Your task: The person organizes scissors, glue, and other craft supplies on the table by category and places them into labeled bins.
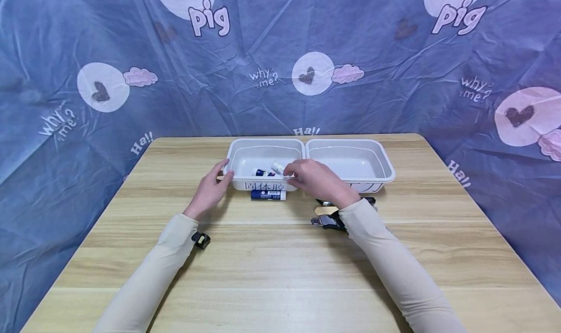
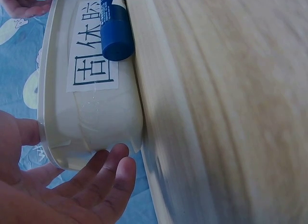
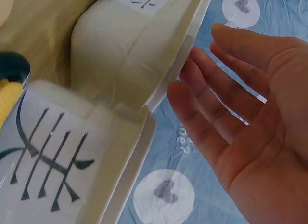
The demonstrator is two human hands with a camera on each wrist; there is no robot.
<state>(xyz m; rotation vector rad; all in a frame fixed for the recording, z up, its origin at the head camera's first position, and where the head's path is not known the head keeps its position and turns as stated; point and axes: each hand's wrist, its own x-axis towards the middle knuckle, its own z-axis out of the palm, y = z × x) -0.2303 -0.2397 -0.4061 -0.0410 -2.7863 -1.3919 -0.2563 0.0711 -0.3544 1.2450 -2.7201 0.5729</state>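
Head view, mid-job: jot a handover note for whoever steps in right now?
Left hand: open, fingers on the left end of the left white plastic bin.
Right hand: open, empty, above that bin's front rim.
Done: two blue-and-white glue sticks lie in the left bin.
Left: one blue glue stick on the wooden table against the bin's front wall; right white bin looks empty; dark clips beneath the right wrist.

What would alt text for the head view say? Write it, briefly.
A person's right hand hovers open over the left white tray, which holds two glue sticks, while the left hand steadies its corner. A third, blue glue stick lies on the wooden table.
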